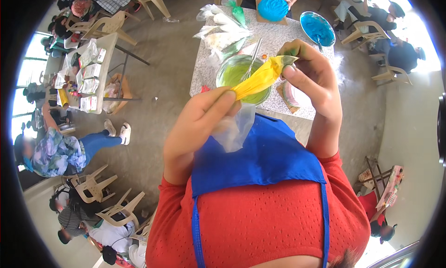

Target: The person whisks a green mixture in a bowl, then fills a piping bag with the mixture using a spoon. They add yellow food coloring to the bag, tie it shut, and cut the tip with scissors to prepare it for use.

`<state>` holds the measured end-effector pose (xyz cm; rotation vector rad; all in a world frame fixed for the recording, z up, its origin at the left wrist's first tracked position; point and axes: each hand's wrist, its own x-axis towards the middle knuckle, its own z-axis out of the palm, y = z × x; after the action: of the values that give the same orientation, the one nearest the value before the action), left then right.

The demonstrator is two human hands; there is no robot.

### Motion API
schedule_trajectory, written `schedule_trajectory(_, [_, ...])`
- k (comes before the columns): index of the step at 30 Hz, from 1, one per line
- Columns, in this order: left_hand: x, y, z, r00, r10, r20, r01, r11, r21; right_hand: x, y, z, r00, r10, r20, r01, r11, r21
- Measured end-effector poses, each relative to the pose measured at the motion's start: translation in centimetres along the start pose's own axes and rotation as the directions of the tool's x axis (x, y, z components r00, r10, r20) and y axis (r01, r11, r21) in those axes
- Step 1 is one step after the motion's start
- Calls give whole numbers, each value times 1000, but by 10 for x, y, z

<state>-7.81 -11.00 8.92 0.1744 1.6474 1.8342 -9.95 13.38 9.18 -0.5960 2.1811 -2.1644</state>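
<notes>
A clear piping bag filled with yellow icing (258, 78) is stretched between my two hands, above the near part of the table. My left hand (202, 119) is closed round the bag's gathered end, and the loose clear plastic hangs below it. My right hand (316, 80) pinches the narrow tip between thumb and fingers; green smears show on its fingers. Beneath the bag stands a bowl of light green icing (231, 77) with a metal whisk (254, 54) leaning in it. The bag hides part of the bowl.
Several filled piping bags (226, 26) lie at the table's far left. A bowl of blue icing (318, 30) stands far right. Beyond the table, a person's hand is beside a blue-iced cake (273, 9). Plastic chairs (111, 26) and another table (106, 59) stand to the left.
</notes>
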Motion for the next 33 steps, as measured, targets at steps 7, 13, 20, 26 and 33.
schedule_trajectory(7, [-2,-1,-2,996,82,43,-84,995,47,-2,-2,2,949,283,138,-282,959,-32])
schedule_trajectory(13, [-1,-8,-6,990,101,103,-108,992,60,-11,-7,21,991,81,103,-60,980,-191])
schedule_trajectory(20, [-1,-6,-1,986,123,112,-130,990,53,-11,-7,44,954,-264,143,296,742,-602])
schedule_trajectory(26, [-4,-10,-6,988,138,62,-140,989,36,-15,-4,40,964,-217,155,267,798,-541])
schedule_trajectory(33, [-13,-7,-18,991,129,24,-130,990,63,-19,-14,7,980,-131,152,178,916,-359])
